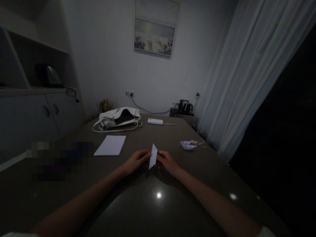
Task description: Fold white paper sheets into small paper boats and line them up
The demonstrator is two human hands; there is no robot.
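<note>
A small folded piece of white paper (153, 157), shaped like a slanted diamond, is held upright just above the table. My left hand (138, 160) pinches its left side between thumb and fingers. On the other side, my right hand (168, 162) grips the right edge, its lower fingers curled beneath. Part of the fingers of both hands is hidden behind the paper. To the right lies a folded paper shape (188, 145) with pointed ends. A stack of white paper sheets (111, 145) rests to the left of my hands.
On the dark table (138, 210), a white handbag (118, 118) sits at the back left, with a white power bank (155, 121) and short cable beside it. Small pale scraps (196, 142) lie near the right edge. A white curtain (227, 85) hangs beyond.
</note>
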